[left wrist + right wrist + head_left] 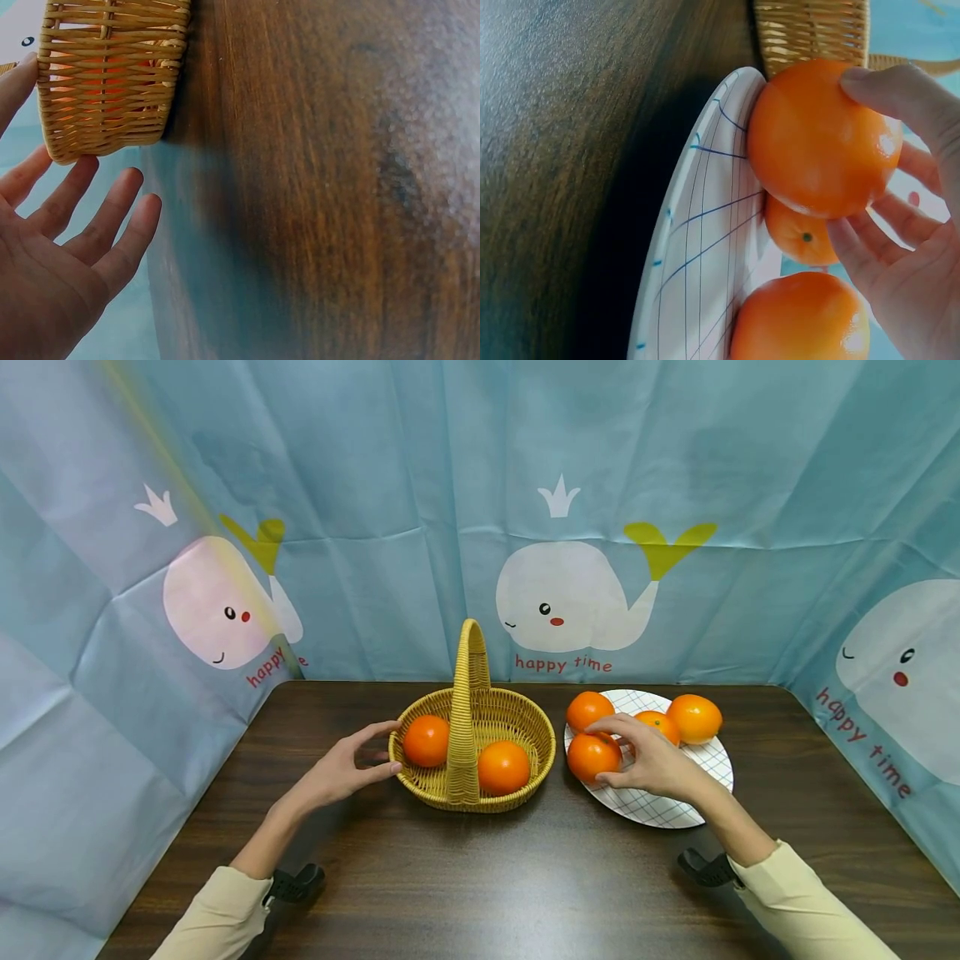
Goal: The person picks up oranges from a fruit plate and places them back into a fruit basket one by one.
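Observation:
A yellow woven basket (543, 735) with a tall arched handle stands mid-table, holding two oranges, one orange (427, 741) left of the handle and another orange (503, 768) right of it. At its left rim, my left hand (341, 768) touches the weave with thumb and fingertips, the other fingers spread and loose in the left wrist view. My right hand (652, 764) grips an orange (821, 139) at the near left of a round white plate (660, 814) with blue grid lines. The thumb lies on one side and the fingers on the other.
Several more oranges sit on the plate: an orange (589, 712) at the back left, a yellower orange (694, 718) at the back right, and one partly behind my right hand. A blue whale-print curtain (360, 568) hangs behind the dark wooden table (480, 877).

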